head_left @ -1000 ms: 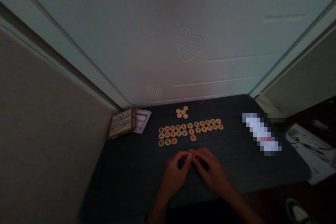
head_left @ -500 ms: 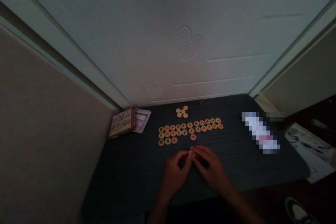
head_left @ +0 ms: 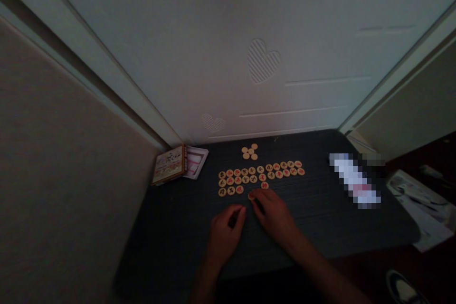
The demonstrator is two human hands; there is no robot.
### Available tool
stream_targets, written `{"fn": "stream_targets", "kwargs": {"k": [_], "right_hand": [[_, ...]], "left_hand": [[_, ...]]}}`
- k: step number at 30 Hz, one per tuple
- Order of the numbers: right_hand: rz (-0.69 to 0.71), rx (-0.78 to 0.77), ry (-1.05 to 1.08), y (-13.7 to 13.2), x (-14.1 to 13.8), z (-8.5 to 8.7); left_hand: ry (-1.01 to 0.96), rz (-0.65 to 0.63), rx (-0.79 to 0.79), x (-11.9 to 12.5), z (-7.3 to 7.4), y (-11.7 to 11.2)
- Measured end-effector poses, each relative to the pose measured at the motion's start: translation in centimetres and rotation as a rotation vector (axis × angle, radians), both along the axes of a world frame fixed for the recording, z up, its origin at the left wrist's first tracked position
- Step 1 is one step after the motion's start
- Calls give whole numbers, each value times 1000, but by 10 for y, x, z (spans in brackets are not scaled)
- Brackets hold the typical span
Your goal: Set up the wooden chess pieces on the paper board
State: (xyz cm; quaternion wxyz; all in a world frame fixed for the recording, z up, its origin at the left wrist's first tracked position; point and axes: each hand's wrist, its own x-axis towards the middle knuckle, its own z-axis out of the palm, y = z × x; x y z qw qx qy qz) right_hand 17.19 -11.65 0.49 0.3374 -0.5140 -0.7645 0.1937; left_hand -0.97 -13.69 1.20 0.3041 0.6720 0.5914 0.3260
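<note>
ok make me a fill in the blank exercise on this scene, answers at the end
The ____ hand touches a round piece.
The plain discs near the white panel number ____.
Characters on the lettered pieces are black or ____.
On the table, the patterned box lies to the ____ of the lettered pieces.

right; five; red; left

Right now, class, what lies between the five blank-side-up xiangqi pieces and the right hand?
The head view shows character-marked xiangqi pieces between the blank pieces and the right hand.
</note>
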Motion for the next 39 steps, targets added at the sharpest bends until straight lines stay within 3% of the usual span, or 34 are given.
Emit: {"fn": "stream_targets", "kwargs": {"k": [10, 39], "right_hand": [[-88, 47, 1, 5, -7, -19], [-80, 81, -23, 4, -8, -20]], "left_hand": [[-11, -24, 1, 3, -1, 0], [11, -40, 13, 2, -6, 0]]}}
